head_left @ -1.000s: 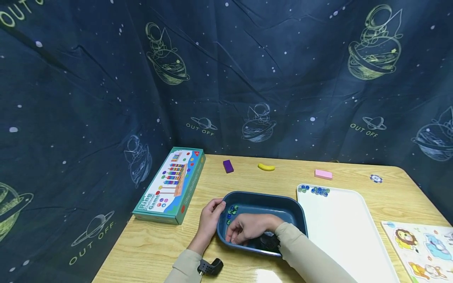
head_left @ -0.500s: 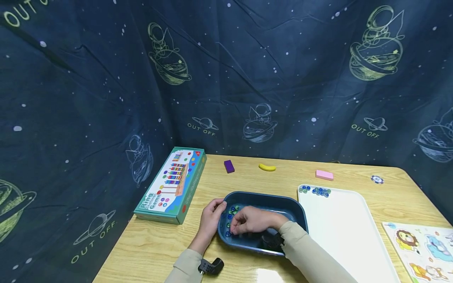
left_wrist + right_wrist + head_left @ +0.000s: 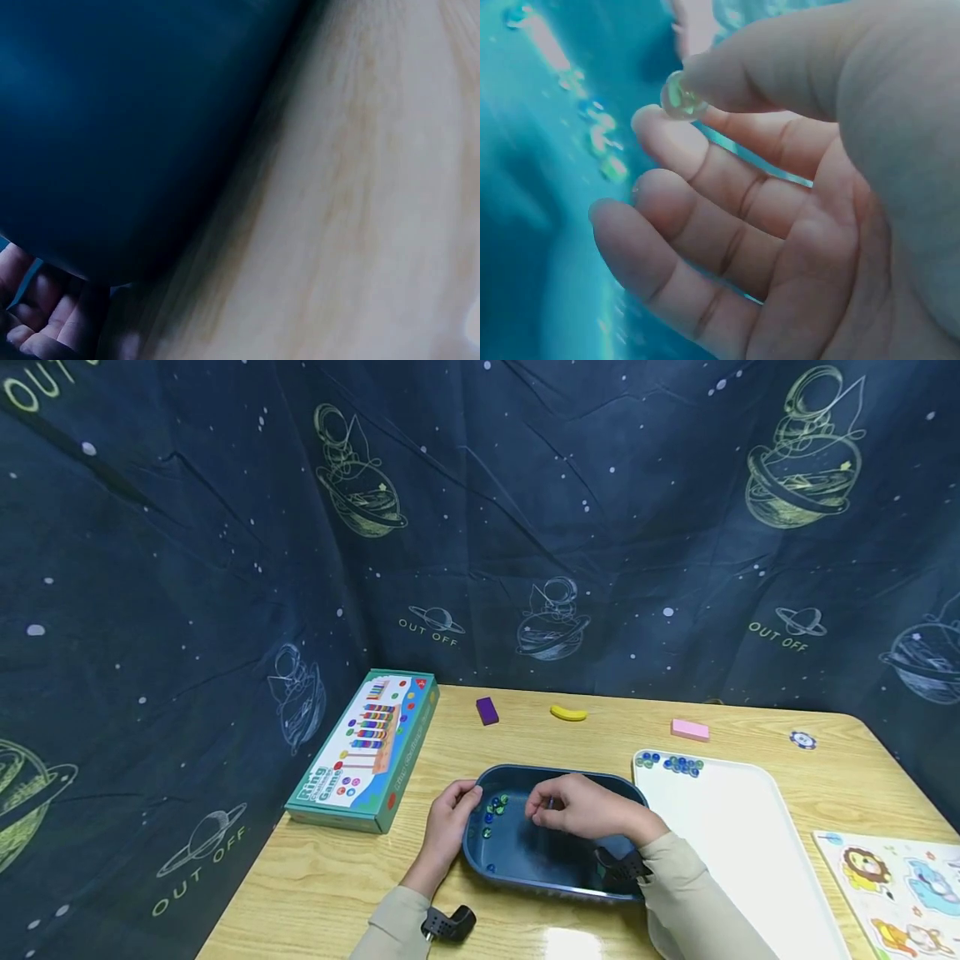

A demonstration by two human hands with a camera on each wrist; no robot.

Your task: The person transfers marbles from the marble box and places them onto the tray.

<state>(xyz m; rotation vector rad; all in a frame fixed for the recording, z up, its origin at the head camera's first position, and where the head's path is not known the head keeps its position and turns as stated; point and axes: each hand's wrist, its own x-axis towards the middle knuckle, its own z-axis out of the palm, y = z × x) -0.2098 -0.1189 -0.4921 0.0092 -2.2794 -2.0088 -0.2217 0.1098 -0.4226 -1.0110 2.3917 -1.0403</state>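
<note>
A dark blue plastic basin (image 3: 540,883) stands on the table, with several blue and green glass marbles (image 3: 495,806) along its left end. My left hand (image 3: 447,822) grips the basin's left rim, thumb on top; the left wrist view shows its curled fingers (image 3: 56,311) beside the basin's outer wall. Over the middle of the basin is my right hand (image 3: 581,806). In the right wrist view it pinches a clear marble with a green swirl (image 3: 681,97) between thumb and fingertips, the other fingers loosely bent.
Right of the basin lies a white tray (image 3: 735,843) with several marbles (image 3: 682,766) at its far left corner. A game box (image 3: 367,747), purple block (image 3: 487,711), toy banana (image 3: 568,713), pink block (image 3: 690,730), poker chip (image 3: 802,740) and animal puzzle board (image 3: 892,885) lie around.
My right hand has risen from the basin's near left corner and moved right, holding a marble. My left hand stays on the rim.
</note>
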